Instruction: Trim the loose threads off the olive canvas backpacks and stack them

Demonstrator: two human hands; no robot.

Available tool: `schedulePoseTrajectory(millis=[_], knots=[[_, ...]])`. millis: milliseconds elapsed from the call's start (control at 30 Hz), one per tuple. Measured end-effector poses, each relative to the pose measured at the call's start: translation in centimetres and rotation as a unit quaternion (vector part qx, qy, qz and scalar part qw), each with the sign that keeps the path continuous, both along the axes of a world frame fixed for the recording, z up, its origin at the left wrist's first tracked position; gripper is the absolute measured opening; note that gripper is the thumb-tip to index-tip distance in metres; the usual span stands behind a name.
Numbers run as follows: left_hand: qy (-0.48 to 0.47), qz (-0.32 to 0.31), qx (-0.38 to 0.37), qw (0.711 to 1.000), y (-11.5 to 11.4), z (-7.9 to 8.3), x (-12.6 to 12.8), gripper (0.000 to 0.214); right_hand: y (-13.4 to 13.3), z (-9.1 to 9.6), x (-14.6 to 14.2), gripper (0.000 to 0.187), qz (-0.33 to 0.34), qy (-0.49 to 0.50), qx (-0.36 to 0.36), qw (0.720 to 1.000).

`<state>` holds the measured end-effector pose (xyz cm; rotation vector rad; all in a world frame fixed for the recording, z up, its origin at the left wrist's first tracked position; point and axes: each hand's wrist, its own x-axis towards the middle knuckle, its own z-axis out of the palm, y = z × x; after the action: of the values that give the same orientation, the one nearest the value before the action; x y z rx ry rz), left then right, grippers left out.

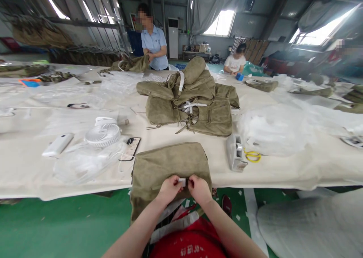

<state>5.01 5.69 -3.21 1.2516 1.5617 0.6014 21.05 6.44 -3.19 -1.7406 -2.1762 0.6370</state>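
Note:
An olive-green cloth bag [170, 160] lies at the table's front edge, its lower part hanging toward my body. Over it, my left hand [171, 187] pinches a small white label [182, 182] between thumb and fingertips. My right hand [199, 187] is closed close beside it, with its fingertips at a dark edge by the label's right end. That dark piece is too small to make out. A pile of similar olive bags [215, 116], with straps and white wrapping on them, lies farther back.
To the right stand a tape dispenser [236, 154] and yellow-handled scissors [253, 156], near clear plastic bags [278, 129]. On the left are a white fan [102, 134], a phone [130, 149] and a white device [58, 144]. Two people [155, 46] are across the table [107, 182].

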Motion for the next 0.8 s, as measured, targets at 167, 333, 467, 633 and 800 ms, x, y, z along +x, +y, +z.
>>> schedulePoseTrajectory(millis=[167, 333, 467, 633, 800], knots=[[0.064, -0.040, -0.014, 0.997, 0.1, -0.4, 0.9, 0.015, -0.1, 0.2, 0.4, 0.018, -0.053, 0.136, 0.030, 0.989], [0.102, -0.031, -0.016, 0.994, 0.1, -0.6, 2.2, 0.019, -0.7, 0.0, 0.1, 0.017, -0.095, 0.198, -0.022, 0.975], [0.051, 0.001, 0.024, 0.998, 0.0, -0.7, 2.8, 0.022, -1.4, 0.3, 0.0, 0.022, -0.066, 0.188, 0.005, 0.980], [0.045, 0.039, 0.051, 0.997, -0.1, -0.9, 3.0, 0.023, -1.7, 0.7, 0.4, 0.023, -0.028, 0.176, 0.003, 0.984], [-0.037, 0.074, 0.008, 0.997, -0.2, -1.6, 2.9, 0.018, -0.7, -0.6, 0.9, 0.021, -0.139, 0.224, -0.102, 0.959]])
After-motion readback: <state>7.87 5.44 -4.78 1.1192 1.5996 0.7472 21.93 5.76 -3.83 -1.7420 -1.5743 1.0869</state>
